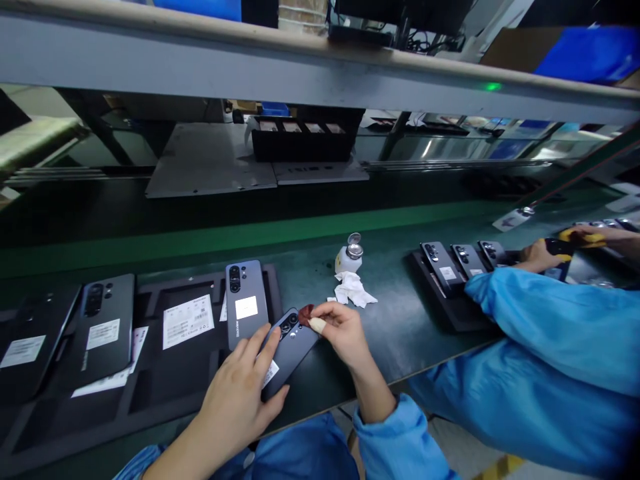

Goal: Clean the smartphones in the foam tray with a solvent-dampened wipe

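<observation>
My left hand (239, 393) grips a dark blue phone (293, 347), back side up, over the green bench edge. My right hand (340, 330) pinches a small dark red cloth (305, 313) against the phone's top end, beside its camera lenses; one fingertip wears a pale finger cot. Another dark phone (246, 301) with a white sticker leans in the black tray (165, 383) just left of my hands.
More phones (105, 327) and label sheets lie in the black tray on the left. A small white bottle (349, 257) and a crumpled white wipe (354, 290) sit on the green belt. At right, a co-worker in a blue sleeve (550, 320) handles phones (453, 263) on another tray.
</observation>
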`<state>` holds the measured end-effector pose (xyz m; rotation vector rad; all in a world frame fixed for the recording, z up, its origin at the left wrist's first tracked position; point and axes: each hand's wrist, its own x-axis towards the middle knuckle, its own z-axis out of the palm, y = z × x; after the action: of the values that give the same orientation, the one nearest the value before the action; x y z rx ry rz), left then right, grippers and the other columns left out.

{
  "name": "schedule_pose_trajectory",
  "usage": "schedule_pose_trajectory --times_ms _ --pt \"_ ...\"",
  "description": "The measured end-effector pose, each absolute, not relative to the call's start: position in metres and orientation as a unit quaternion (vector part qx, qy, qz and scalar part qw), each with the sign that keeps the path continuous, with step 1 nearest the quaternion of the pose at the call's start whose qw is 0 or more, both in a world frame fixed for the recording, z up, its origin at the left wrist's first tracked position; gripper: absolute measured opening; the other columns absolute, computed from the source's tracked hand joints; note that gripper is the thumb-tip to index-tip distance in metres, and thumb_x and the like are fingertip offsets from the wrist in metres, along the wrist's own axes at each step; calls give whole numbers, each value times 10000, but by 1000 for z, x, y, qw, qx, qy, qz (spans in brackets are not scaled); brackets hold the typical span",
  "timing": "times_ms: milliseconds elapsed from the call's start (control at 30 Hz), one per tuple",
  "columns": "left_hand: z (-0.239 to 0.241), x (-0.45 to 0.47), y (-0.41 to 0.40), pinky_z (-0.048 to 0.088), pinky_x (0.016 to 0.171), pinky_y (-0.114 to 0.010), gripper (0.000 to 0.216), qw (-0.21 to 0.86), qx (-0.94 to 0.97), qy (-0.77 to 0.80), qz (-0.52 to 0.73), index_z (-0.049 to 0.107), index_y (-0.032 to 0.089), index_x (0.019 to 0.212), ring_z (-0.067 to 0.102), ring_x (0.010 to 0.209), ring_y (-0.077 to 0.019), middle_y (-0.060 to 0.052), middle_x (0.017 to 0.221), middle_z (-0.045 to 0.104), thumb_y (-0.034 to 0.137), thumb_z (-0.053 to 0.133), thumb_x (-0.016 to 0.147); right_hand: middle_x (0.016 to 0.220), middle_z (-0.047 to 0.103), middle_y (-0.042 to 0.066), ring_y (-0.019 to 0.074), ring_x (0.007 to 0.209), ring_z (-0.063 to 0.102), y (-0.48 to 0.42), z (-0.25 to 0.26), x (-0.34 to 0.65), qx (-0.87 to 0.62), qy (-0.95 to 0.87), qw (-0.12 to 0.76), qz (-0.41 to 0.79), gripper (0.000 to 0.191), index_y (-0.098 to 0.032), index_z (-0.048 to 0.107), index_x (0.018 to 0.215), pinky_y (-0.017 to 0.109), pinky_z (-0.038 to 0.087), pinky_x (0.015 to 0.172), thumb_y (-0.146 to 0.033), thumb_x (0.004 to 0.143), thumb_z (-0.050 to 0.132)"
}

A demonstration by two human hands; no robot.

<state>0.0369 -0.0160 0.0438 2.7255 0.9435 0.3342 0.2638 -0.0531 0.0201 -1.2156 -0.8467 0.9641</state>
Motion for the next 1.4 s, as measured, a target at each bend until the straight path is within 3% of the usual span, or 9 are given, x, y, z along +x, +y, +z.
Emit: schedule_pose_trajectory --times_ms 233,400,500,967,1400 --pt "45 38 -16 499 926 -412 716 122 934 315 115 275 216 1485 493 1146 -278 -100 1440 406 334 570 843 815 683 25 122 693 641 -75 2 251 -552 -320 677 367 154 -175 682 855 202 524 627 -238 738 760" --pt "44 37 -15 503 921 -416 729 120 937 309 113 260 216 1495 486 1155 -284 -100 1451 395 335 570 846 937 674 48 165 875 653 -104 -7 221 -618 -331 687 190 110 -201 693 917 291 539 826 -167 813 688" --pt "41 36 -15 508 916 -424 738 114 938 305 117 238 210 1505 490 1152 -285 -110 1435 411 342 562 856 945 666 41 165 880 644 -113 -11 202 -639 -364 666 127 180 -225 689 955 298 530 834 -110 819 663" --pt "37 36 -14 527 906 -383 734 90 941 297 136 272 214 1490 523 1136 -267 -96 1419 436 326 579 832 901 660 41 140 845 654 -101 -5 212 -607 -308 708 188 73 -188 665 898 221 555 782 -180 827 677" --pt "37 35 -14 526 911 -365 735 74 943 297 134 301 192 1482 518 1144 -264 -97 1437 425 313 583 814 876 682 62 145 783 666 -96 -1 219 -609 -256 707 252 163 -162 654 917 215 557 721 -254 798 715"
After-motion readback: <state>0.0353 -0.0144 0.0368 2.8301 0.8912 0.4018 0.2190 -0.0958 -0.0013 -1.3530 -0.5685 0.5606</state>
